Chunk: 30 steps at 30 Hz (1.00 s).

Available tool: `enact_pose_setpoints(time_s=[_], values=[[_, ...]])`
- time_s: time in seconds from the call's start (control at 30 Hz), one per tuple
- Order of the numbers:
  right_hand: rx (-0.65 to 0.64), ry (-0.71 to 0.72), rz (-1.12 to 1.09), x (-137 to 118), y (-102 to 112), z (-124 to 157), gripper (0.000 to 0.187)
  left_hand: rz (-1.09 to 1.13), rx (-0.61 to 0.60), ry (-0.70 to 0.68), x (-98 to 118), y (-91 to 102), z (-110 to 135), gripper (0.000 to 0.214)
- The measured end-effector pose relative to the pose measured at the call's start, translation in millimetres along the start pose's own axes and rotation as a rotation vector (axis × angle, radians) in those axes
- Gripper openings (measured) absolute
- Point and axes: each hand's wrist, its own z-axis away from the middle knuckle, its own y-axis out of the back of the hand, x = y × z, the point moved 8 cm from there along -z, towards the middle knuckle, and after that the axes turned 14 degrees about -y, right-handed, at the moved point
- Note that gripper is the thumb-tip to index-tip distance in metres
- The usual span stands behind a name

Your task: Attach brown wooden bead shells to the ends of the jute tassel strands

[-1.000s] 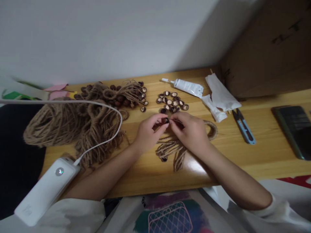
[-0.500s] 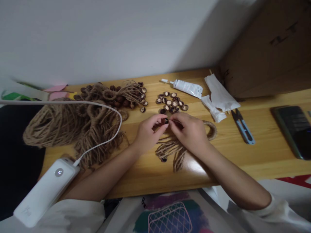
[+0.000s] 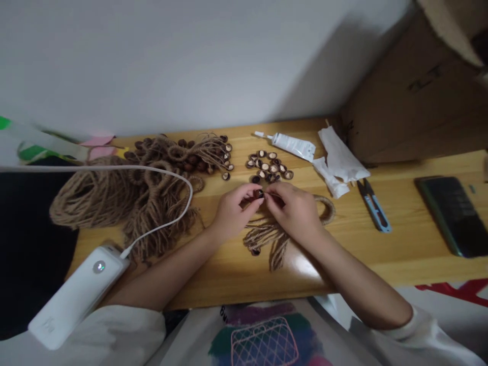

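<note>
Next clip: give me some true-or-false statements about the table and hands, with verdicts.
1. Left hand and right hand both pinch one dark shell. True.
2. The blue snips lie left of the twine heap. False: they lie right of it, beside the tissue.
3. A white cable plugs into the power bank. True.
4. The phone stands against the cardboard box. False: it lies flat on the table, apart from it.

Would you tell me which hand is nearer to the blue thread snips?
Right. The right hand is left of the blue thread snips, apart from them; the left hand is farther left, beyond it.
</note>
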Motion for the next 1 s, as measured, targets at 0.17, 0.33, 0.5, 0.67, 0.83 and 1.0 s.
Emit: enact_pose_setpoints(time_s=[0.17, 0.33, 0.5, 0.67, 0.83, 1.0], values=[[0.009, 0.021, 0.026, -2.2, 0.5, 0.4, 0.012, 0.008, 0.002, 0.011, -1.1, -0.1, 0.5, 0.023], [0.007, 0.034, 0.030, -3.5, 1.0, 0.6, 0.012, -0.002, 0.002, 0.022, -1.7, -0.2, 0.5, 0.022], [-0.003, 0.017, 0.029, -0.9, -1.7, 0.3, 0.013, 0.008, -0.008, 0.039, -3.0, -1.9, 1.6, 0.024], [-0.008, 0.008, 0.021, 1.2, -4.4, 0.1, 0.014, 0.003, -0.001, 0.040, -2.8, -1.2, 2.1, 0.023], [-0.014, 0.012, 0.011, 2.2, -4.8, 0.1, 0.015, 0.014, 0.006, 0.029, -2.3, -0.6, 1.4, 0.022], [0.000, 0.032, 0.031, 0.7, -3.8, 0.6, 0.014, 0.006, 0.003, 0.021, -3.0, -0.3, 1.8, 0.022]])
